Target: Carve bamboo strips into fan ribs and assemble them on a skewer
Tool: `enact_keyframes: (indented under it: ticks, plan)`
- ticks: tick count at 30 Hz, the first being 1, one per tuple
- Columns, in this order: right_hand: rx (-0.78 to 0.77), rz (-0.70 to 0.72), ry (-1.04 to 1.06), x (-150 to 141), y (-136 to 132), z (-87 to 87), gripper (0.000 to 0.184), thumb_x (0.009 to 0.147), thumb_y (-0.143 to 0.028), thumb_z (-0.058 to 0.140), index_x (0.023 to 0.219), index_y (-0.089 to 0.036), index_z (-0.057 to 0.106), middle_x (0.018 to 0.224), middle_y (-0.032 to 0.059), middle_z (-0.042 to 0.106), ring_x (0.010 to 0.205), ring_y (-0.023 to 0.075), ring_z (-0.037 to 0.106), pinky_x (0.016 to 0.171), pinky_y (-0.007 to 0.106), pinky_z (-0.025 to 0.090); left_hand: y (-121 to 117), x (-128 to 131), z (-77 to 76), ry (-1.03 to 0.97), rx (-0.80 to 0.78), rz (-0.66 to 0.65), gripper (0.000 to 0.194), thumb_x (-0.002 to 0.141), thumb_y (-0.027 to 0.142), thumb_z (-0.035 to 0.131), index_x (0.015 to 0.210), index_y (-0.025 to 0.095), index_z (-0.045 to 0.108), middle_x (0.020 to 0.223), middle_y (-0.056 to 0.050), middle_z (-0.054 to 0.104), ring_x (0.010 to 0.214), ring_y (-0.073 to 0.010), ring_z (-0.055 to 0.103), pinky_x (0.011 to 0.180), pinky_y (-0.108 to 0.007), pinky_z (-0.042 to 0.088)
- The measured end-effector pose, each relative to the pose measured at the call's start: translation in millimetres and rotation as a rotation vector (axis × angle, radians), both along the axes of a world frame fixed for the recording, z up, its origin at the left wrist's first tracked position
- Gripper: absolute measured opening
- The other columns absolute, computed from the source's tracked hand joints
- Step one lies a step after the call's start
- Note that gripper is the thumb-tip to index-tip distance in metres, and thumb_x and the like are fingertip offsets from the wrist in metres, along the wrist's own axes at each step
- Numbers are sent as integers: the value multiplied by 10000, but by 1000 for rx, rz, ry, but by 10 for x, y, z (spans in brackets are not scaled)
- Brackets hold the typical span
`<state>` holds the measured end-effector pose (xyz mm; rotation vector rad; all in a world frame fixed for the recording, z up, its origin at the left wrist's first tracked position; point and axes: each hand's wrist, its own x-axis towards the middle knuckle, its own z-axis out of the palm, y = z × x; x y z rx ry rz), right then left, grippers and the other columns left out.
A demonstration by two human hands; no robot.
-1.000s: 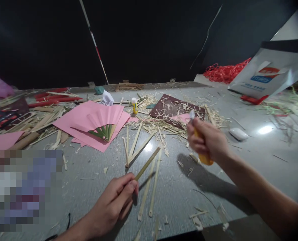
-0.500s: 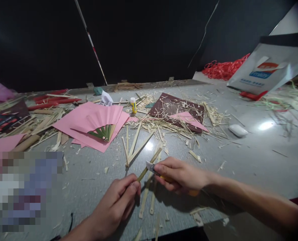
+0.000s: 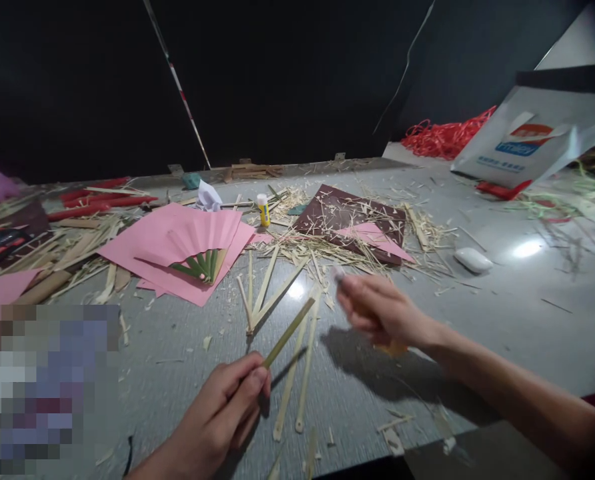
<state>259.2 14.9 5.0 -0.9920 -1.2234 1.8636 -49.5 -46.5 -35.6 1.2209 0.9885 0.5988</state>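
Note:
My left hand (image 3: 225, 403) is closed round the lower end of a greenish bamboo strip (image 3: 291, 331), which slants up and to the right. My right hand (image 3: 380, 307) grips a yellow utility knife (image 3: 393, 347); its blade end is blurred and stands apart from the strip. Two pale strips (image 3: 288, 390) with small holes at their near ends lie on the table between my hands. Just beyond, several strips joined at one end form a spread fan frame (image 3: 259, 308). A pink paper fan (image 3: 190, 240) with green ribs lies farther left on pink sheets.
A glue stick (image 3: 263, 210) stands behind the fan frame. Shavings cover a dark brown sheet (image 3: 322, 210). To the right lie a white rounded object (image 3: 472, 260), a white bag (image 3: 515, 143) and red plastic strings (image 3: 440, 135). Red sticks (image 3: 85, 210) lie at left.
My right hand has lifted the knife off the bamboo strip and moved it up and to the right. The left hand, still holding the strip, has shifted slightly left.

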Motion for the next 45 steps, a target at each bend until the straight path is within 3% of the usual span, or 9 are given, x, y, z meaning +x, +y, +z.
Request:
enact_keyframes:
  ticks: [2, 5, 15, 17, 21, 25, 31, 33, 45]
  plan:
    - [1, 231, -46, -250, -163, -57, 516, 1027, -662, 544, 804, -196, 540, 538, -94, 379, 404, 58, 257, 342, 173, 231, 11, 15, 17, 32, 29, -2, 429, 1013, 573, 571, 795, 204, 584, 667, 42, 420, 556, -106, 362, 479, -206, 266]
    - [39, 375, -134, -440, -243, -95, 562, 1033, -681, 509, 784, -179, 552, 571, -63, 459, 422, 61, 339, 342, 169, 254, 13, 15, 24, 76, 45, -51, 437, 1039, 576, 517, 815, 205, 576, 620, 62, 369, 516, -104, 327, 446, -211, 222]
    - [-91, 352, -102, -484, -245, -211, 567, 986, -722, 562, 780, -195, 530, 536, -83, 425, 401, 54, 304, 334, 171, 247, 1, 31, 42, -6, -98, -103, 473, 1015, 653, 512, 823, 220, 517, 554, 110, 279, 454, -85, 249, 426, -223, 148]
    - [-94, 243, -122, -423, -178, -205, 563, 967, -714, 603, 767, -192, 542, 542, -70, 449, 398, 51, 324, 336, 180, 248, -3, 27, 54, -13, -121, -82, 474, 1004, 660, 524, 815, 224, 518, 551, 110, 276, 444, -85, 240, 418, -229, 145]
    - [56, -390, -63, 145, 227, 25, 489, 927, -634, 712, 765, -227, 495, 496, -95, 387, 370, 40, 266, 352, 193, 162, -38, -32, 50, 4, -62, -43, 464, 969, 655, 583, 791, 227, 587, 508, 94, 307, 440, -101, 268, 431, -250, 193]
    - [136, -527, -1, 606, 400, 218, 413, 1064, -572, 523, 826, -239, 464, 527, -114, 291, 396, 35, 196, 394, 179, 122, -55, -62, -28, -30, -73, -16, 447, 933, 673, 617, 805, 245, 627, 485, 87, 325, 424, -109, 278, 437, -260, 220]
    - [-19, 185, -87, -45, -89, -21, 507, 1032, -647, 547, 811, -190, 563, 549, -83, 412, 405, 61, 302, 336, 168, 269, -21, 26, -25, -97, -150, -20, 447, 963, 649, 606, 815, 229, 570, 557, 95, 297, 456, -89, 262, 432, -228, 185]
    - [-11, 317, -136, -245, -181, -53, 535, 1041, -660, 514, 814, -179, 572, 582, -66, 455, 420, 59, 323, 335, 153, 272, 8, 83, 27, -110, -163, -41, 434, 999, 621, 573, 828, 223, 548, 556, 103, 295, 449, -79, 253, 425, -215, 177]
    - [-148, 261, -34, -169, -5, -98, 502, 1004, -652, 593, 782, -208, 518, 480, -123, 313, 370, 55, 197, 311, 140, 236, 106, 173, 32, -130, -123, -69, 467, 993, 635, 581, 802, 216, 507, 489, 131, 285, 398, -59, 216, 382, -191, 150]
